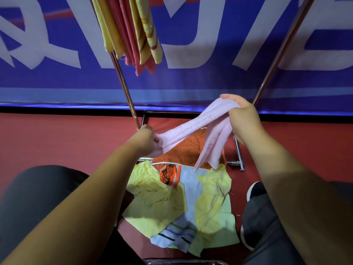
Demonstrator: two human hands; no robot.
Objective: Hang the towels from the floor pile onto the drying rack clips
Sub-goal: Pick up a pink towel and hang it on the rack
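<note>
A pale pink towel (193,127) is stretched between both hands above the floor pile. My left hand (146,137) grips its lower left end. Higher up, my right hand (239,111) pinches the other end, from which folds hang down. Beneath them the floor pile (179,203) holds an orange towel (183,150), yellow towels, and a light blue striped towel. Several yellow and pink towels (131,31) hang from the top of the drying rack, whose clips lie out of frame.
The rack's slanted metal legs (124,85) rise left and right, with its base bars (238,153) on the red floor behind the pile. A blue banner with white letters (191,54) stands behind. My knees and a dark shoe (255,190) flank the pile.
</note>
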